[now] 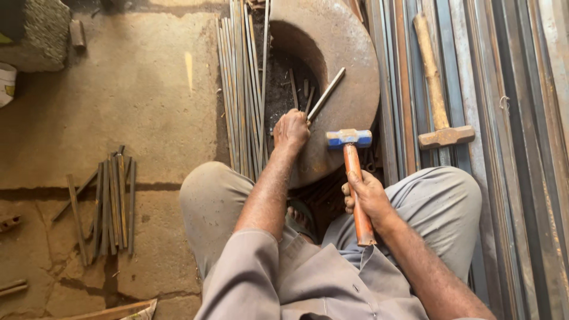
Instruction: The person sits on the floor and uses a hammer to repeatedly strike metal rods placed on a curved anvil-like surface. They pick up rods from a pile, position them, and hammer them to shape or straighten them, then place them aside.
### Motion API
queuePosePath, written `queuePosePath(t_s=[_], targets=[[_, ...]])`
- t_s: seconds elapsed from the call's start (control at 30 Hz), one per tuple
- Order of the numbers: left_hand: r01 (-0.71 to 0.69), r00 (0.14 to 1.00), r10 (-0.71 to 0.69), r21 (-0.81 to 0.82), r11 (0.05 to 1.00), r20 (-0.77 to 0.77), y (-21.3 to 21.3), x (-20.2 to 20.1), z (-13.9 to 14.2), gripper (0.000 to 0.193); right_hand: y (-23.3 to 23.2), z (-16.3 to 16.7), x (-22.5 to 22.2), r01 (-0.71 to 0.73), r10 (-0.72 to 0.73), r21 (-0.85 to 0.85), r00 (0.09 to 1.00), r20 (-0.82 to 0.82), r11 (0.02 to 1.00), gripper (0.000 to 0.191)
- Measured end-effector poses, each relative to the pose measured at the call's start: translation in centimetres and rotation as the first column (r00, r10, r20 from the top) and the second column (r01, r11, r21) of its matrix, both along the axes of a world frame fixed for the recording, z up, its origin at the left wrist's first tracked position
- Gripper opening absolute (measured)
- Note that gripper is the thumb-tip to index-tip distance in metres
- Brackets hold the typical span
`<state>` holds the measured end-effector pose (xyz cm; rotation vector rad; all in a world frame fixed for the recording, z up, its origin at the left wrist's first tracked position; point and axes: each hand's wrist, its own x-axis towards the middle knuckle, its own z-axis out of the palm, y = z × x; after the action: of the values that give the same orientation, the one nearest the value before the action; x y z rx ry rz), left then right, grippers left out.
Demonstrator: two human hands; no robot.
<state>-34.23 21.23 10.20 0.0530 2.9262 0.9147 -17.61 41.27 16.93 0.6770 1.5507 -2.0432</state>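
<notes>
Seated low, knees spread, rusty ring-shaped steel block (349, 65) between the legs serving as anvil. Left hand (291, 131) wrapped shut on near end of a thin metal rod (326, 93), rod angled up-right so its far part lies across the block's inner edge; likely pinned there to keep the strike zone backed by solid steel. Right hand (366, 195) clenched around the orange handle of a blue-headed hammer (349, 138), gripped mid-handle, not at the end; reads as short controlled blows over power. Hammer head just right of left hand, close to the rod, contact not clear. Bundle of long thin rods (240, 89) flat on ground touching the block's left side, within left-hand reach. Pile of short cut pieces (109, 201) on concrete floor (148, 89), well apart to the left. Second hammer, wooden handle and rusty head (441, 112), lying on long steel sections (510, 148) at right, untouched.
</notes>
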Motion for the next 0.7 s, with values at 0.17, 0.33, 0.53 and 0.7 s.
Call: queuePosePath(t_s=[0.17, 0.33, 0.53, 0.7], targets=[[-0.026, 0.996, 0.025, 0.005, 1.000, 0.089, 0.1, -0.3, -0.2, 0.016, -1.2, 4.3, -2.2, -0.046, 0.119, 0.224, 0.939, -0.322, 0.973, 0.028], [-0.030, 0.999, 0.029, 0.016, 0.999, 0.032, -0.2, -0.5, -0.1, 0.014, 0.2, 7.9, -7.4, 0.128, 0.431, 0.595, 0.571, -0.699, 0.794, 0.034], [-0.030, 0.997, 0.028, 0.028, 0.999, 0.069, -0.4, -0.7, 0.5, 0.014, -2.4, 2.6, -12.0, 0.322, 0.694, 0.845, 0.482, -0.535, 0.428, 0.034], [-0.017, 1.000, 0.017, 0.006, 1.000, -0.002, -1.0, -0.3, 0.4, 0.014, -2.9, 0.8, -9.2, 0.079, 0.361, 0.704, 0.814, -0.454, 0.706, 0.031]])
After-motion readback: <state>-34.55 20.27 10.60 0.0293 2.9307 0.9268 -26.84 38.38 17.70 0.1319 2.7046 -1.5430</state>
